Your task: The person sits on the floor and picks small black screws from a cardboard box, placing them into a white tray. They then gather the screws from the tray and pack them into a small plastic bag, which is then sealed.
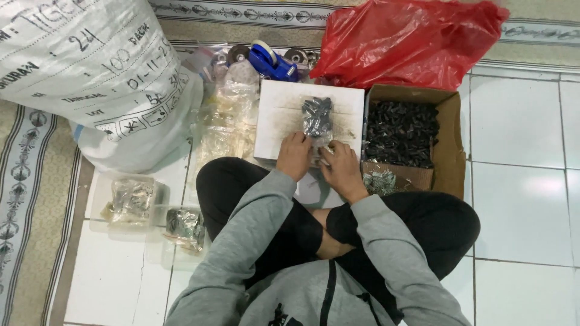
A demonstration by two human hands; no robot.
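A small clear plastic bag (317,116) packed with dark metal pieces lies on a white box (279,115) in front of me. My left hand (294,155) and my right hand (340,167) both pinch the bag's near end, fingers closed on the plastic. I sit cross-legged in black trousers and a grey sweater, my knees right under the hands.
An open cardboard box (450,133) of dark metal pieces stands at the right. A red plastic bag (411,39) and a blue tape dispenser (272,62) lie behind. A big white sack (90,72) fills the left. Clear tubs (130,202) with filled bags sit at my left knee.
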